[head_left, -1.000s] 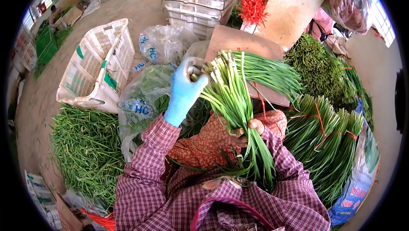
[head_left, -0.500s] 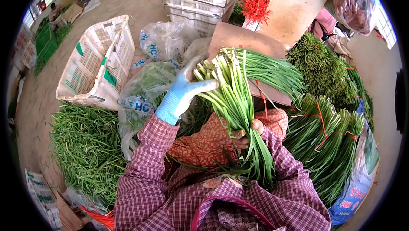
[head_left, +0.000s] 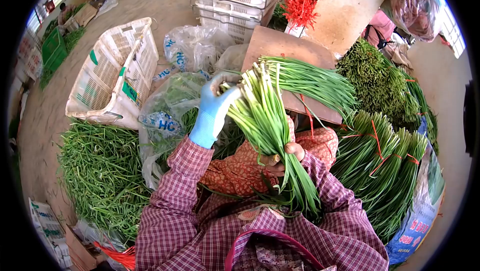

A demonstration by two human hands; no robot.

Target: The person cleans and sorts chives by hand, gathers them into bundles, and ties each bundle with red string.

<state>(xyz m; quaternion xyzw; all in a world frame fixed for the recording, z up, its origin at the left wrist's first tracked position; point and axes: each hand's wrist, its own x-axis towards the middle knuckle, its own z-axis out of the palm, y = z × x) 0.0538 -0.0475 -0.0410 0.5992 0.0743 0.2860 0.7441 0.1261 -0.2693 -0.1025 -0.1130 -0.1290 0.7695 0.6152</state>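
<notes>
A bunch of garlic chives (head_left: 267,121) lies slanted over my lap, pale cut ends up and green leaves hanging down. My right hand (head_left: 285,158), bare, is wrapped round its lower middle. My left hand (head_left: 215,103), in a blue and white glove, is at the left edge of the pale ends. Its thumb and fingers are curled together there; whatever they pinch is hidden. Just beyond the bunch, more loose chives (head_left: 315,83) lie on a brown board (head_left: 287,46).
Tied chive bundles (head_left: 375,166) lie at right, with a greener stack (head_left: 375,76) behind. Loose green leaves (head_left: 102,176) are heaped at left, below a white crate (head_left: 107,73). Clear plastic bags (head_left: 192,46), stacked crates (head_left: 232,3) and red ties (head_left: 300,8) are ahead.
My left hand has drawn slightly left, and its spread thumb and fingers have curled in at the stem ends. The bunch and my right hand have shifted a little left.
</notes>
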